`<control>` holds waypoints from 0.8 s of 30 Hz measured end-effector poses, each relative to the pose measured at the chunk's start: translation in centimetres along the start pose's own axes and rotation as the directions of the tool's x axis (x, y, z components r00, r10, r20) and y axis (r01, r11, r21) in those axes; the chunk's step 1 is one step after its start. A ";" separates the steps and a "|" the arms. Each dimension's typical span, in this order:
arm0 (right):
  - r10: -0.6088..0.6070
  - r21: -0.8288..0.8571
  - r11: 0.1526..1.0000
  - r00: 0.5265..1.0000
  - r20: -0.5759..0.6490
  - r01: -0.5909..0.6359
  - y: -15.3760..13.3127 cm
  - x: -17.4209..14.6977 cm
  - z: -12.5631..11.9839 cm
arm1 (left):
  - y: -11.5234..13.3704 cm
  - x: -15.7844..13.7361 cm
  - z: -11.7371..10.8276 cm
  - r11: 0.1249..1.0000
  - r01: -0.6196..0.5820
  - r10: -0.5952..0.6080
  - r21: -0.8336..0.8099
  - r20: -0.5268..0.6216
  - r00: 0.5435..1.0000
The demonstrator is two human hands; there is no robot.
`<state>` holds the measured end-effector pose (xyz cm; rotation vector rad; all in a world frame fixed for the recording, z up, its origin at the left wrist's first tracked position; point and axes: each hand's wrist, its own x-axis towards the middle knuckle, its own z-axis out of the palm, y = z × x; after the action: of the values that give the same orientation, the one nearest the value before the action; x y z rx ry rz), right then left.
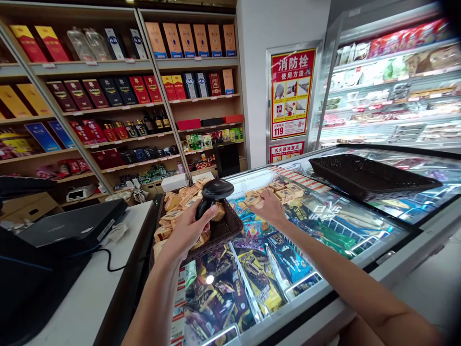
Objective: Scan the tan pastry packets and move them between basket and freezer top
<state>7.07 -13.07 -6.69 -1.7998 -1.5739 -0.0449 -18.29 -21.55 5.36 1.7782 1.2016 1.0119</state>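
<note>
My left hand (189,228) is wrapped around the handle of a black handheld barcode scanner (217,188). The scanner's head hangs over a dark brown woven basket (234,225) heaped with tan wrapped packets (171,218). To the right, my right hand (271,207) is closed with its fingertips on a small tan packet (252,198) at the freezer's glass top. Several similar packets with labels (286,193) sit grouped just behind and beside that hand. The fingers partly hide the packet they pinch.
Beneath both hands lies the glass lid of a chest freezer (309,226), with bagged goods inside. An inverted-looking dark woven tray (370,178) rests on it at the right. At left stands a white counter (82,283) with a black device (77,223) and a cable. Stocked shelves line the back.
</note>
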 end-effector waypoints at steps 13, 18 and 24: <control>-0.114 -0.316 0.944 0.993 -0.041 0.096 2.0 0.3 3.0 | -0.5 -0.6 -3.9 0.996 0.030 -0.020 0.089 -0.104 0.994; -0.439 0.054 0.898 0.894 0.091 0.436 -6.2 1.2 3.7 | -1.0 -1.2 -6.2 0.995 0.030 -0.010 0.091 -0.221 0.975; -0.397 0.393 0.861 0.909 0.125 0.322 -14.7 0.3 6.3 | -0.6 -2.2 -6.9 0.999 0.009 -0.002 0.035 -0.210 0.978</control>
<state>-8.29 -9.74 -3.95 -1.2335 -1.9060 0.2481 -25.21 -22.46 7.22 1.7271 1.3601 1.2059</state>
